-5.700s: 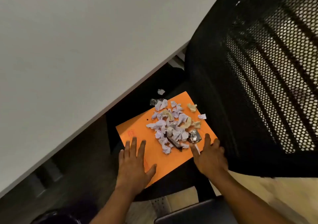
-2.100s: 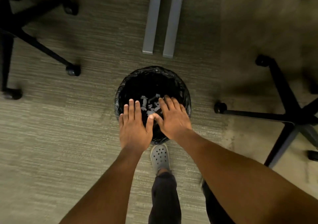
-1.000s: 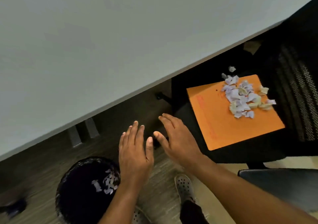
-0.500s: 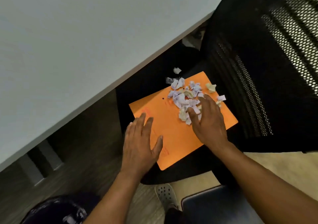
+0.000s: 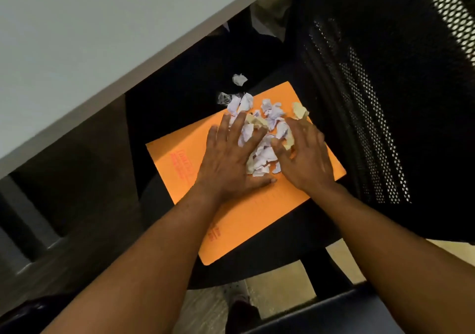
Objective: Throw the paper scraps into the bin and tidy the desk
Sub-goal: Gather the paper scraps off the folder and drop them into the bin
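The paper scraps [image 5: 264, 138] are cupped between the left hand [image 5: 231, 161] and the right hand [image 5: 305, 159], fingers spread flat, nothing yet clasped. Beneath them an orange folder [image 5: 231, 220] is laid on a black chair [image 5: 385, 102]; one stray scrap [image 5: 239, 79] is seen beyond, near the desk [image 5: 90, 38].

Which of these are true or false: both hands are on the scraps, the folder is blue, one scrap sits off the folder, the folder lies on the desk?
1. Both the left hand and right hand are on the paper scraps. True.
2. The folder is blue. False: it is orange.
3. One stray scrap lies off the folder. True.
4. The folder lies on the desk. False: it rests on the chair seat.
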The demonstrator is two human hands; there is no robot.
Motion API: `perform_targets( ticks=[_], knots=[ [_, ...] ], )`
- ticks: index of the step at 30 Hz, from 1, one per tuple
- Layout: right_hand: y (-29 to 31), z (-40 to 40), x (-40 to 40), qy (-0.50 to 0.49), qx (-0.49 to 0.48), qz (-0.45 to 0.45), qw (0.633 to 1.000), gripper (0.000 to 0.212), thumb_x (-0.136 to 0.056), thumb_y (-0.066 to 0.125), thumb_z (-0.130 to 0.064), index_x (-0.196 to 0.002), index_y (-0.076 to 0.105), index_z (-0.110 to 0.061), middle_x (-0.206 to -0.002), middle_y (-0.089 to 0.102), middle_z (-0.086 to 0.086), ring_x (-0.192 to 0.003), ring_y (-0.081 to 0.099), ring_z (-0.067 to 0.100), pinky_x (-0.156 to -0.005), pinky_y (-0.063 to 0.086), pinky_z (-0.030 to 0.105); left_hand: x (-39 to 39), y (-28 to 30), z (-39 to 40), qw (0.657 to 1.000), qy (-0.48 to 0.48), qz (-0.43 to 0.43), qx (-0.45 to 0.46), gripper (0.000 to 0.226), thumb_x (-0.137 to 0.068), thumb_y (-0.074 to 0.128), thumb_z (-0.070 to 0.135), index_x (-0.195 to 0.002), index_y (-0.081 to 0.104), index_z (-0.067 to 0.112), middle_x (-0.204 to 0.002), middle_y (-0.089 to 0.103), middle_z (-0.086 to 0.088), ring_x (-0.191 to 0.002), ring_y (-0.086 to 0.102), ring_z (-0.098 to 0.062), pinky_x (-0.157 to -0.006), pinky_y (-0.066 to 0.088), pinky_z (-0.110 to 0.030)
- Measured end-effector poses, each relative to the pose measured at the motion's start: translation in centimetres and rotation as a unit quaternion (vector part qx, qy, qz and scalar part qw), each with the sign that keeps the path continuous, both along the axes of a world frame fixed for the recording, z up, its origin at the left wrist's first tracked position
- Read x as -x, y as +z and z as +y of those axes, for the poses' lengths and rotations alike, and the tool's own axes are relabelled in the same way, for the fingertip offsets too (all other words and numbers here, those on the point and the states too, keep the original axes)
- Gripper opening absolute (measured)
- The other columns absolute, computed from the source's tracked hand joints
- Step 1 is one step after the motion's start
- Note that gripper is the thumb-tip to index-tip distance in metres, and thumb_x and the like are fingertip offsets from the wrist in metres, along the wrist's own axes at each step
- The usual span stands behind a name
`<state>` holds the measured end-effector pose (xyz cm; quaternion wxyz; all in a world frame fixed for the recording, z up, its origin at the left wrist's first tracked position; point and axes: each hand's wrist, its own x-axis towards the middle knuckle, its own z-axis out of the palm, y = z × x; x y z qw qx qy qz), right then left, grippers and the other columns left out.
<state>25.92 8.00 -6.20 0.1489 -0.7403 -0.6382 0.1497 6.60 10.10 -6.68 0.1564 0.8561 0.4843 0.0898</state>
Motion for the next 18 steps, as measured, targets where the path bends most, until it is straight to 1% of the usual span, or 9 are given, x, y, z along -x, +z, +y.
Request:
perform_targets(
  ticks=[2,4,6,8,10,12,13,15,18],
  knots=[
    [-0.2,-0.2,0.9,0.041,-0.028,-0.029,0.998,0.065,-0.093,0.025,-0.068,-0.139,0.042,-0.025,-0.141,0.042,0.011,-0.125,0.038,0.030,-0.098,0.039,0.048,-0.5,-0.1,-0.1,1.000,-0.004,0.014,-0.009,0.090,-0.077,0.043,0.081,-0.147,0.036,0.025,-0.158,0.025,-0.015,-0.147,0.011,-0.039,-0.117,0.015,-0.056],
    [-0.3,-0.6,1.7,0.074,-0.044,-0.067,0.994,0.058,-0.095,0.029,-0.061,-0.132,0.050,-0.021,-0.135,0.048,0.012,-0.118,0.043,0.029,-0.089,0.040,0.044,-0.7,-0.2,-0.7,0.999,-0.005,0.015,-0.030,0.073,-0.086,0.044,0.067,-0.138,0.048,0.015,-0.147,0.042,-0.016,-0.141,0.025,-0.039,-0.112,0.026,-0.052],
    [-0.4,-1.0,2.3,0.103,-0.056,-0.095,0.989,0.054,-0.097,0.029,-0.055,-0.124,0.055,-0.016,-0.126,0.053,0.014,-0.108,0.048,0.031,-0.081,0.042,0.042,-0.8,-0.1,-1.3,0.999,-0.002,0.022,-0.050,0.059,-0.091,0.045,0.056,-0.128,0.055,0.011,-0.133,0.054,-0.012,-0.132,0.037,-0.037,-0.102,0.037,-0.048],
    [-0.4,-1.2,2.5,0.132,-0.065,-0.106,0.983,0.051,-0.098,0.030,-0.052,-0.118,0.058,-0.013,-0.115,0.056,0.015,-0.096,0.052,0.031,-0.069,0.045,0.040,-0.7,0.2,-1.5,0.997,0.000,0.039,-0.065,0.049,-0.093,0.047,0.052,-0.119,0.059,0.012,-0.118,0.061,-0.009,-0.119,0.046,-0.035,-0.089,0.043,-0.044],
    [-0.3,-1.3,2.3,0.157,-0.067,-0.120,0.978,0.049,-0.098,0.032,-0.049,-0.111,0.061,-0.012,-0.104,0.058,0.015,-0.088,0.054,0.031,-0.056,0.044,0.035,-0.4,0.5,-1.7,0.995,-0.013,0.055,-0.076,0.042,-0.093,0.051,0.050,-0.105,0.062,0.012,-0.102,0.064,-0.008,-0.104,0.052,-0.033,-0.072,0.045,-0.040],
    [-0.1,-1.4,2.3,0.169,-0.075,-0.138,0.973,0.044,-0.097,0.039,-0.047,-0.100,0.064,-0.011,-0.094,0.059,0.014,-0.080,0.056,0.030,-0.047,0.037,0.029,0.2,0.8,-1.9,0.994,-0.027,0.066,-0.080,0.036,-0.091,0.058,0.048,-0.095,0.062,0.012,-0.092,0.063,-0.007,-0.091,0.054,-0.031,-0.056,0.039,-0.035],
    [-0.1,-1.4,2.4,0.171,-0.081,-0.141,0.972,0.041,-0.097,0.044,-0.046,-0.095,0.065,-0.011,-0.088,0.060,0.013,-0.076,0.057,0.030,-0.045,0.035,0.028,0.6,0.9,-2.0,0.994,-0.032,0.072,-0.074,0.034,-0.091,0.060,0.047,-0.094,0.062,0.013,-0.090,0.062,-0.007,-0.087,0.054,-0.029,-0.052,0.035,-0.032],
    [0.0,-1.3,2.6,0.170,-0.092,-0.135,0.972,0.038,-0.096,0.050,-0.042,-0.086,0.066,-0.009,-0.079,0.060,0.012,-0.067,0.057,0.030,-0.044,0.035,0.028,1.6,0.9,-2.3,0.995,-0.034,0.081,-0.052,0.029,-0.093,0.059,0.044,-0.096,0.060,0.015,-0.092,0.061,-0.006,-0.084,0.053,-0.026,-0.049,0.033,-0.031],
    [0.0,-1.3,2.6,0.163,-0.107,-0.109,0.975,0.031,-0.097,0.057,-0.030,-0.079,0.064,-0.006,-0.069,0.059,0.012,-0.056,0.056,0.030,-0.042,0.038,0.030,2.9,0.8,-2.7,0.997,-0.013,0.070,-0.026,0.022,-0.096,0.051,0.035,-0.100,0.057,0.014,-0.096,0.058,-0.007,-0.082,0.052,-0.025,-0.052,0.034,-0.033]
  ],
)
